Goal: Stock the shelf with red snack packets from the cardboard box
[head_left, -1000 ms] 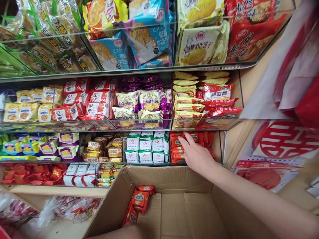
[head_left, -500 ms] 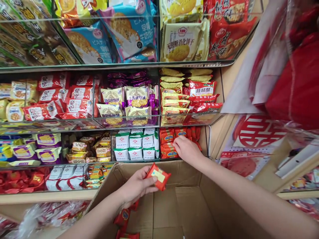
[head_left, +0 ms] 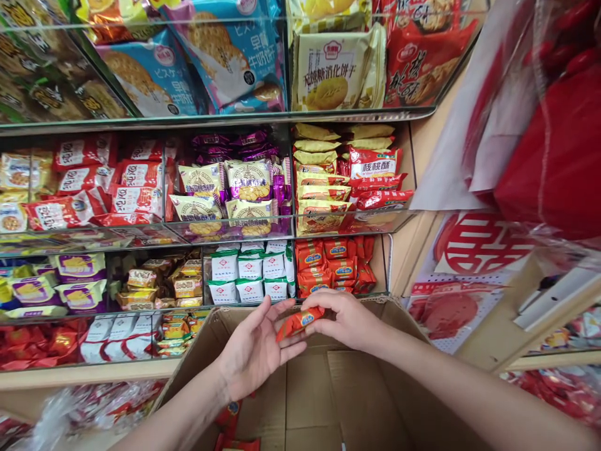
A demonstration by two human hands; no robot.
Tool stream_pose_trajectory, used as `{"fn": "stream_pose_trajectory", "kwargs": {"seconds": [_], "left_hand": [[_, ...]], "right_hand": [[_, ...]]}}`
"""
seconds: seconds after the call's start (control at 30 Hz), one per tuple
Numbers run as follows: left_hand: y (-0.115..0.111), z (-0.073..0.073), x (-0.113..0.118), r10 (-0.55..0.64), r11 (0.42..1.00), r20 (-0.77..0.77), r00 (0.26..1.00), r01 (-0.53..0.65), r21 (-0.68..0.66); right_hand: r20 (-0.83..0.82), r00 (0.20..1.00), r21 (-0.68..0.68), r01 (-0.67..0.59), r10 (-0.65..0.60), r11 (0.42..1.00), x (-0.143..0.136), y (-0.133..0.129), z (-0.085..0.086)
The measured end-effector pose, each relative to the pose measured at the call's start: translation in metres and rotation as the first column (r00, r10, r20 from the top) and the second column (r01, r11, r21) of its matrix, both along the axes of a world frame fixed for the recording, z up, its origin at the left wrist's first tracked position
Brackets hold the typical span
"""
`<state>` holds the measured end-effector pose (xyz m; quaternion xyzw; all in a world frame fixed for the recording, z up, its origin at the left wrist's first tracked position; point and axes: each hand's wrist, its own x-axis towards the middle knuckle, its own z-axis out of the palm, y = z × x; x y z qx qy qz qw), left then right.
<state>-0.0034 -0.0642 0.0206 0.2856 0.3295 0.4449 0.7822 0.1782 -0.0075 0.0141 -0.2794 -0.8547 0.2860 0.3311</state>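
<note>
My right hand (head_left: 340,318) is closed on a small red wrapped snack packet (head_left: 300,322) with a blue and gold label, its thumb and fingers pinching the right end. Palm up, my left hand (head_left: 258,346) has its fingers spread, some reaching under the packet's left end. Both hands are above the mouth of a cardboard box (head_left: 307,391). More red packets (head_left: 235,443) lie at the box's lower left, partly hidden by my left forearm. Just behind the hands, similar red packets (head_left: 342,269) are stacked in a shelf compartment.
Left of the red stack stand white and green packets (head_left: 248,269). Clear shelf fronts (head_left: 352,223) run across the tiers, with bagged biscuits (head_left: 335,69) higher up. Red goods in plastic (head_left: 554,150) hang at the right. The box's back edge (head_left: 375,305) meets the shelf.
My right hand has come back from the compartment towards my left hand and now grips a red packet. My left hand, previously pinching a red packet, has opened and turned palm up.
</note>
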Motion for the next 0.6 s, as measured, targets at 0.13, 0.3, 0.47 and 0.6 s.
{"fn": "stream_pose_trajectory", "kwargs": {"seconds": [0.13,0.3,0.47,0.6], "left_hand": [[0.001,0.000,0.003,-0.001,1.000,-0.090,0.996,0.000,-0.013],[0.004,-0.004,0.007,0.205,0.974,-0.201,0.958,-0.180,0.138],[0.004,-0.001,0.011,0.219,0.964,-0.322,0.921,-0.152,0.219],[-0.001,0.002,0.013,0.172,0.978,-0.326,0.930,-0.122,0.168]], "right_hand": [[-0.063,0.995,0.060,-0.078,0.082,0.995,0.003,-0.003,-0.002],[-0.241,0.970,-0.245,-0.017,-0.044,0.969,0.003,-0.003,-0.007],[-0.291,0.953,-0.552,-0.099,-0.080,0.828,0.000,0.001,-0.009],[-0.344,0.931,-0.639,-0.138,-0.120,0.757,0.000,0.003,-0.009]]}}
